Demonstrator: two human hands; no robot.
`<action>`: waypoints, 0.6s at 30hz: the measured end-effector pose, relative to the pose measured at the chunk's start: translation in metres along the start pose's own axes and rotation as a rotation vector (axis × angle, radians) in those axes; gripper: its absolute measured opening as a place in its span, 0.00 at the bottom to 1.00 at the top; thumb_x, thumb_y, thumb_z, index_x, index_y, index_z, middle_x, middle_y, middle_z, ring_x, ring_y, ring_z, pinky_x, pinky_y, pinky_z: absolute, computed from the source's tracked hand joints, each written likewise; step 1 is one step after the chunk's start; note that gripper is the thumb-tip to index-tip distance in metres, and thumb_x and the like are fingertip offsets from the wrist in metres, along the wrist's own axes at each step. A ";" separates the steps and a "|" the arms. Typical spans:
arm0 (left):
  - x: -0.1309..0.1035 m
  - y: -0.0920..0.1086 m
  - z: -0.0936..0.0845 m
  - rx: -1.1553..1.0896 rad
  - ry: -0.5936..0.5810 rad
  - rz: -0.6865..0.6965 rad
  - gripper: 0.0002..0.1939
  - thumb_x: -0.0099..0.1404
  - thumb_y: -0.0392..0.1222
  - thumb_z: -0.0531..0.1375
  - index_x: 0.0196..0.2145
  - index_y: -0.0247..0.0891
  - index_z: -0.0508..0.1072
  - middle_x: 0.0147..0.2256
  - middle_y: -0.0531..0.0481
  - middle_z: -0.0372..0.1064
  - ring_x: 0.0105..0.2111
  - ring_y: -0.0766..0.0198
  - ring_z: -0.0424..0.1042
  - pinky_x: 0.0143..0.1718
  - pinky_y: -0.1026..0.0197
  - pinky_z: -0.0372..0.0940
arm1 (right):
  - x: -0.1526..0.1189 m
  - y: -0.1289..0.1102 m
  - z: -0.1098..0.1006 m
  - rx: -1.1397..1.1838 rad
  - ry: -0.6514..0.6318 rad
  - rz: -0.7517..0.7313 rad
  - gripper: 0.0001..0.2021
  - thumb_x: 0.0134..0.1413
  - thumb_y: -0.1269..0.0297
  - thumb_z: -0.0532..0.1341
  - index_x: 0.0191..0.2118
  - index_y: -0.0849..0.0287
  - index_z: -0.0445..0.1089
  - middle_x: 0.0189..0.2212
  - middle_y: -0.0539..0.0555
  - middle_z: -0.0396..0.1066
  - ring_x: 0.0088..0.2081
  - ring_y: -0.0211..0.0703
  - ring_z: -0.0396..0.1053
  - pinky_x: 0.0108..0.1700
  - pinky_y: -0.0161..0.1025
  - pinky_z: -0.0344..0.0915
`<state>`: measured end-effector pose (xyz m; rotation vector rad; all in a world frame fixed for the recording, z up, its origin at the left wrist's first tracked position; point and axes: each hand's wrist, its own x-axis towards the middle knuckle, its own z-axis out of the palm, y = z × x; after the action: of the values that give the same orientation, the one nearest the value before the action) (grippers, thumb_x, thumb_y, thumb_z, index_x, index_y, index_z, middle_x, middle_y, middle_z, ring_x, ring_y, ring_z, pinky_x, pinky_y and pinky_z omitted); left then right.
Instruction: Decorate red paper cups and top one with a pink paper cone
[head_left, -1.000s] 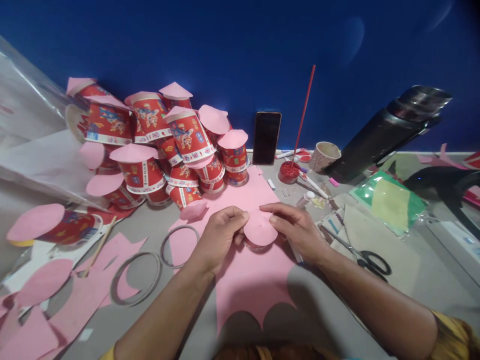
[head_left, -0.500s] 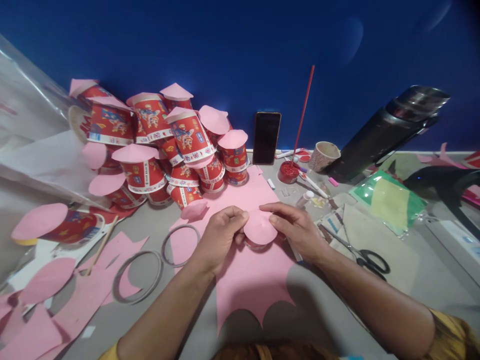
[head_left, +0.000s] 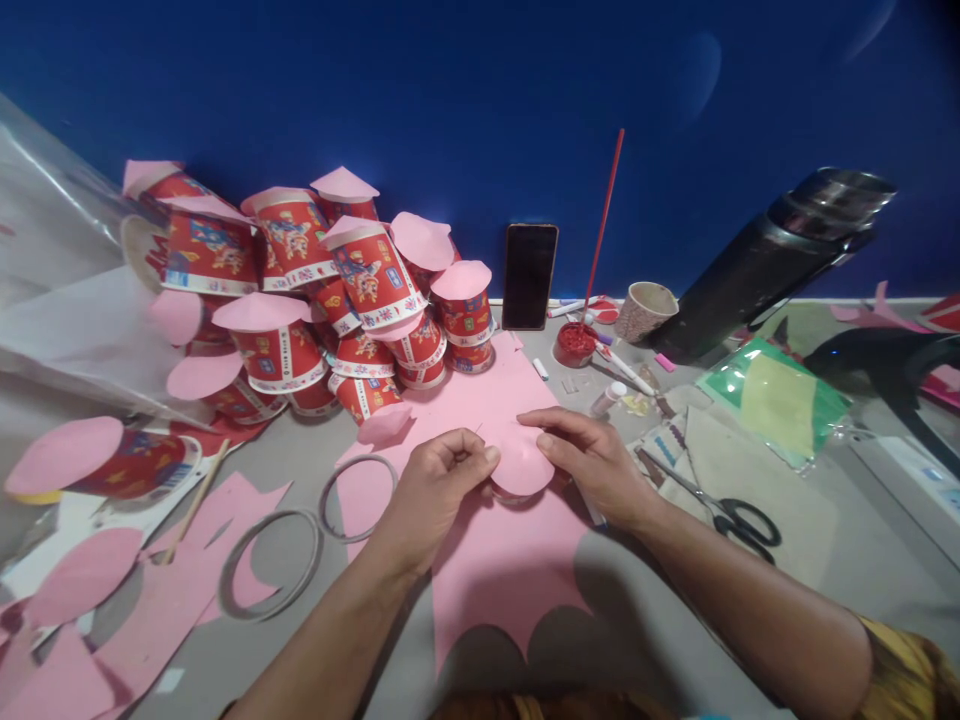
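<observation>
Grey tabletop (head_left: pixel 296 455), pink paper cone (head_left: pixel 523 460) between left grip (head_left: pixel 439 485) and right grip (head_left: pixel 604 465), both clamped on its opposite edges.

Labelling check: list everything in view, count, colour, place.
Shallow paper cone: 1, pink, centre
Scalloped paper sheet: 1, pink, beneath cone
Paper cups with cones: over a dozen, red/pink, left
Paper offcuts: several, pink, lower left
Wooden stick: 1, tan, on offcuts
Hollow rings: 2, grey, left
Upright phone: 1, black, back
Round tub with stick: 1, red, beside phone
Tilted flask: 1, black, right
Patterned paper cup: 1, whitish, beside flask
Marker pens: several, mixed, near tub
Metal scissors: 1, black-handled, right
Plastic packet: 1, green/yellow, right
Box: 1, white, right
Plastic sheet: 1, translucent, left
Wall: 1, blue, behind
Table: 1, grey, below
Left hand, right hand: 2, bare, on cone
</observation>
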<state>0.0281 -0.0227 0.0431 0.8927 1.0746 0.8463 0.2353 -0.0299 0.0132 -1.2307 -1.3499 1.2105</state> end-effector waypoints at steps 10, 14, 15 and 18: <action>0.003 -0.003 -0.003 -0.077 -0.055 -0.031 0.19 0.54 0.52 0.75 0.25 0.37 0.73 0.22 0.53 0.70 0.24 0.67 0.67 0.30 0.65 0.62 | -0.001 0.000 -0.002 0.024 -0.013 0.002 0.15 0.61 0.53 0.69 0.49 0.53 0.83 0.42 0.54 0.79 0.38 0.44 0.71 0.40 0.40 0.67; 0.004 -0.004 -0.004 -0.124 -0.073 -0.044 0.20 0.53 0.52 0.76 0.25 0.37 0.74 0.22 0.53 0.69 0.24 0.68 0.67 0.30 0.65 0.62 | 0.000 0.002 -0.002 0.014 -0.026 -0.006 0.16 0.62 0.51 0.68 0.49 0.53 0.83 0.42 0.55 0.78 0.39 0.45 0.71 0.40 0.40 0.67; 0.004 -0.004 -0.004 -0.133 -0.077 -0.050 0.20 0.53 0.52 0.77 0.26 0.37 0.74 0.22 0.53 0.70 0.24 0.68 0.67 0.30 0.65 0.62 | 0.000 0.003 -0.003 0.015 -0.026 -0.007 0.16 0.62 0.51 0.68 0.49 0.53 0.83 0.42 0.55 0.78 0.39 0.46 0.71 0.40 0.41 0.67; 0.005 -0.005 -0.005 -0.149 -0.091 -0.068 0.20 0.52 0.52 0.77 0.26 0.37 0.74 0.21 0.53 0.70 0.24 0.68 0.67 0.30 0.65 0.62 | -0.001 0.006 -0.003 0.042 -0.031 -0.001 0.17 0.62 0.49 0.68 0.50 0.53 0.83 0.43 0.56 0.78 0.39 0.45 0.71 0.39 0.40 0.67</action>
<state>0.0249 -0.0192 0.0359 0.7591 0.9450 0.8104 0.2389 -0.0301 0.0072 -1.1860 -1.3403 1.2558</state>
